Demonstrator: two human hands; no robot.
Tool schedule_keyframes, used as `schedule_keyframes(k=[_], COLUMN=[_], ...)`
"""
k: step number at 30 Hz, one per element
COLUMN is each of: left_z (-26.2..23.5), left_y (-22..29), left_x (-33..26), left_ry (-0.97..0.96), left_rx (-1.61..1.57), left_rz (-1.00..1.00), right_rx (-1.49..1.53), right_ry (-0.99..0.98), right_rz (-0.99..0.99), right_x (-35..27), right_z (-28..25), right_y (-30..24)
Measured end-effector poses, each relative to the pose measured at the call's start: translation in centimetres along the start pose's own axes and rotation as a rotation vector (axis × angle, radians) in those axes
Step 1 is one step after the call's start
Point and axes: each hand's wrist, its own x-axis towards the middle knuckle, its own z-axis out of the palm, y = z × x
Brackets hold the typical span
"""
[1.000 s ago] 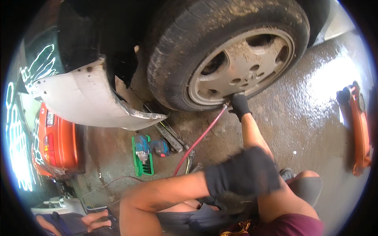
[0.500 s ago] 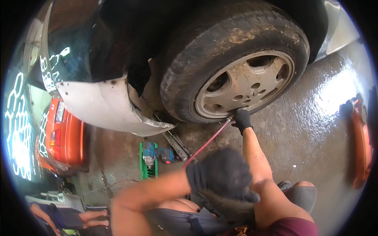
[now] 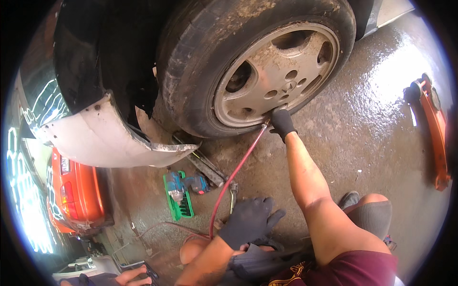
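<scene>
My right hand (image 3: 283, 125), in a black glove, is closed around the metal end of a red air hose (image 3: 237, 168) at the lower rim of a car wheel (image 3: 281, 88). Its fingertips are partly hidden against the dirty silver rim, and so is the spot where the fitting meets it. The tyre (image 3: 188, 90) around the rim is dark and muddy. Nearer to me my left hand (image 3: 249, 221), also gloved in black, is empty with its fingers apart, to the right of the hose, above my knees.
Left of the hose, a blue impact wrench (image 3: 177, 187) lies on a green tray (image 3: 183, 209). Metal bars (image 3: 207, 169) lie beside it. A torn white bumper panel (image 3: 109, 136) juts out. An orange floor jack (image 3: 436, 138) stands right, an orange car (image 3: 78, 195) left.
My left hand has gone from blurred and curled to spread, and lies lower and further left. The wheel has shifted up and left in view. My right hand stays at the rim.
</scene>
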Motion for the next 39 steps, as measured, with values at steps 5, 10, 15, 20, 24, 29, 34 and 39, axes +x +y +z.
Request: schedule_keyframes(k=[5,10,15,20,24,29,34,39], left_z=[-0.7,3.1,3.8,3.5,3.2,2.0,1.8,2.4], left_y=[-7.4,-7.8,-7.7,-7.5,-6.9,-6.8,-7.8,-8.9], left_x=[4.6,4.8,4.5,5.1,6.2,6.8,6.4,6.8], left_ry=[0.628,0.279,0.226,0.203,0.148,0.145,0.167,0.201], left_rx=[0.011,-0.440,-0.332,-0.421,-0.364,-0.354,-0.333,-0.386], left_rz=[-0.308,-0.543,-0.599,-0.612,-0.663,-0.733,-0.772,-0.748], right_rx=[1.651,1.708,1.883,1.896,1.632,1.639,1.661,1.604], right_ry=[0.006,0.315,0.304,0.325,0.319,0.219,0.127,0.110], right_rz=[0.668,0.581,0.600,0.635,0.590,0.484,0.551,0.520], right_x=[-1.7,-1.1,-1.4,-1.8,-1.6,-1.5,-2.5,-2.3], right_z=[-1.0,2.3,1.1,2.0,4.5,3.2,-0.4,-1.2], right_y=[-2.8,-1.7,-2.8,-1.9,0.8,0.8,-1.6,-1.5])
